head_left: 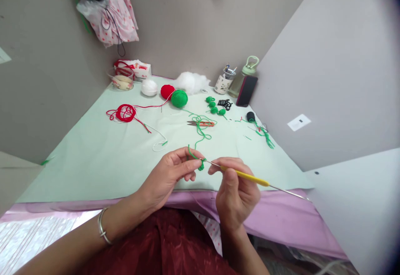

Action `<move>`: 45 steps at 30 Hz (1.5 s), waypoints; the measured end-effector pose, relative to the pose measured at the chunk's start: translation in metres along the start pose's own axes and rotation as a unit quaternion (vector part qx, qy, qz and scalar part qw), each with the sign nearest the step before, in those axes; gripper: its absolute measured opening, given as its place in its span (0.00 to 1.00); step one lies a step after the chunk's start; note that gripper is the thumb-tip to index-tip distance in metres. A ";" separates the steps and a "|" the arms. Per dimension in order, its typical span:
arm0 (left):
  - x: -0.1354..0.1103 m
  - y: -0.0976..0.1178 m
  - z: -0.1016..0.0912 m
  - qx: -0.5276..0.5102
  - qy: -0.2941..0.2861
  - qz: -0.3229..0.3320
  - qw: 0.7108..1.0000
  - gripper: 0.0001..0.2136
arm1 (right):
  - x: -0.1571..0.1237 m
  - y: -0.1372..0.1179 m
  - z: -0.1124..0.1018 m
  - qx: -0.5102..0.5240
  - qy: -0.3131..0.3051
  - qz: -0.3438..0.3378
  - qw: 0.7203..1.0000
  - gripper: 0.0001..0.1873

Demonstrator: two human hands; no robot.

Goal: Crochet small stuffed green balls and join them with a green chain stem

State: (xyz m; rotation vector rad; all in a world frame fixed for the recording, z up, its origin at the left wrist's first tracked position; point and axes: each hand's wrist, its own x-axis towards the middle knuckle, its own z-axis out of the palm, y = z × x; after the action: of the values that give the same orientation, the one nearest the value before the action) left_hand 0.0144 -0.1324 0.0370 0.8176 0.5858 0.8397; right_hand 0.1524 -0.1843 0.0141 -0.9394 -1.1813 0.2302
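Note:
Between the thumb and fingers of my left hand (175,170) is a small green crochet piece (201,165), with yarn looped over the index finger. My right hand (236,189) grips the yellow handle of a crochet hook (253,178). The hook's metal tip reaches the crochet piece at my left fingertips; its other metal end points out to the right. Green yarn (200,131) runs from the piece up across the table, over a pair of orange-handled scissors (204,123), toward a green yarn ball (179,98).
Behind stand a red yarn ball (167,92), a white yarn ball (149,87), white stuffing (191,82), a pen cup (224,82), a bottle (240,81) and a leaning phone (246,91). Small green crocheted pieces (213,105) lie right of centre; coiled red yarn (126,113) lies left. Walls enclose the table.

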 end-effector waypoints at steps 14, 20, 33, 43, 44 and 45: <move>-0.002 -0.004 -0.002 0.126 0.039 0.059 0.990 0.30 | -0.007 0.013 0.002 -0.187 -0.037 -0.180 0.965 0.26; 0.002 -0.005 -0.002 0.057 0.016 0.016 0.998 0.27 | -0.003 0.013 0.004 0.017 -0.013 0.002 1.000 0.16; 0.001 0.000 -0.004 0.054 -0.002 0.015 0.998 0.18 | 0.010 0.006 -0.005 0.166 -0.027 0.155 0.974 0.10; 0.002 0.000 -0.006 0.118 0.005 0.053 0.992 0.19 | 0.003 0.002 -0.006 0.068 -0.027 0.049 0.996 0.11; 0.002 0.000 -0.007 0.123 0.005 0.057 0.991 0.18 | 0.003 0.002 -0.005 0.067 -0.027 0.040 0.997 0.11; 0.002 0.000 -0.007 0.126 0.004 0.060 0.990 0.18 | 0.003 0.002 -0.005 0.065 -0.028 0.034 0.997 0.11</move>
State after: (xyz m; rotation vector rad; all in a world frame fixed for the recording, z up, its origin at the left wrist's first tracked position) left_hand 0.0102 -0.1281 0.0328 1.0896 0.6634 0.8889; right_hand 0.1583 -0.1837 0.0141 -0.8648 -1.1718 0.3851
